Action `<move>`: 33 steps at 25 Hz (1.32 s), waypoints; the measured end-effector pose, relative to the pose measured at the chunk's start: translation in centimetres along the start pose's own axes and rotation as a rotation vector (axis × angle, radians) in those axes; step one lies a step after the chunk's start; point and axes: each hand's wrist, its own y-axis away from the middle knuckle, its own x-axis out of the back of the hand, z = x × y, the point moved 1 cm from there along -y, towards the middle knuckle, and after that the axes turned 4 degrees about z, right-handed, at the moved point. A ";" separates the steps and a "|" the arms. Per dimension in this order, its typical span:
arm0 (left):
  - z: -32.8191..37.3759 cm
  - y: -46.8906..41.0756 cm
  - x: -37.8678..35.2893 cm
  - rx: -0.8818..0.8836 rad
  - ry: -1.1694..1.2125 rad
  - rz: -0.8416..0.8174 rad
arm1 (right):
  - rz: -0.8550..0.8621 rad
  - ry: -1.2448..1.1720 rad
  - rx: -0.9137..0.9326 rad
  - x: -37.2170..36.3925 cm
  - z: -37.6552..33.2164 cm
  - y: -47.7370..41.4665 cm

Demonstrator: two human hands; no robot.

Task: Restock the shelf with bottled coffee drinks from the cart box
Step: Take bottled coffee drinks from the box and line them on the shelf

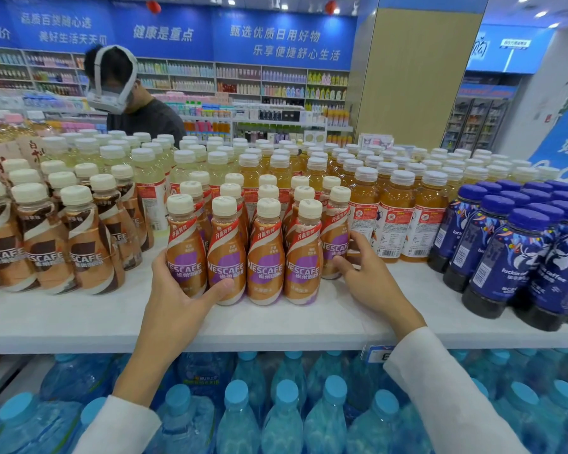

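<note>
Both hands bracket the purple-label coffee bottles on the shelf.

On the left hand (174, 290) the fingers (160, 262) curl round the front-left bottle (185, 253), with the thumb lying across its base. The right hand (368, 276) cups the right-end bottle (335, 244), fingers behind it and thumb in front. The cluster of coffee bottles (266, 257) stands upright between them, at 12 o'clock from the wrists, near the front edge of the shelf (79, 319). Both hands look equally near, so any push would likely go toward 12 o'clock. The cart box is not in view.
</note>
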 end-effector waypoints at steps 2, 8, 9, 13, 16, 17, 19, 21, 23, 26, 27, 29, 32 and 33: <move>0.1 0.1 0.0 0.006 -0.015 0.002 | -0.003 -0.003 0.004 -0.1 0.2 0.0; 0.1 0.1 0.1 0.019 -0.016 -0.014 | -0.017 -0.012 -0.004 -0.2 0.2 0.0; 0.1 0.1 0.2 0.020 -0.016 -0.015 | -0.020 -0.006 -0.002 -0.1 0.1 0.2; 0.1 0.1 0.4 0.013 -0.013 -0.022 | 0.035 0.000 -0.018 -0.1 -1.3 2.3; -0.5 0.1 0.4 -0.004 -0.042 -0.012 | 0.136 0.055 -0.043 -0.5 -1.6 6.1; -0.7 0.2 0.4 -0.015 -0.063 -0.002 | 0.154 0.065 -0.033 -0.6 -1.4 7.8; -1.1 0.5 0.6 -0.046 -0.082 0.022 | 0.162 0.074 0.008 -0.8 -1.1 11.3; -1.2 1.7 1.2 -0.069 -0.061 0.033 | 0.170 0.099 0.031 -0.9 -1.0 14.1; -1.1 4.1 2.4 -0.040 -0.017 0.033 | 0.182 0.061 0.026 -1.0 -1.1 16.5; -1.2 8.7 5.0 0.014 0.029 0.064 | 0.182 -0.067 0.012 -1.7 -1.7 19.9; -1.3 10.4 5.9 0.024 0.049 0.077 | 0.157 -0.119 0.008 -2.2 -1.7 21.2; -2.2 14.3 8.1 0.062 0.062 0.134 | 0.071 -0.213 -0.013 -3.9 -1.4 24.4; -4.4 21.2 11.7 0.169 0.039 0.207 | -0.088 -0.271 -0.059 -7.7 0.2 29.3; -5.6 23.6 12.9 0.218 0.037 0.246 | -0.150 -0.280 -0.071 -9.1 0.6 30.8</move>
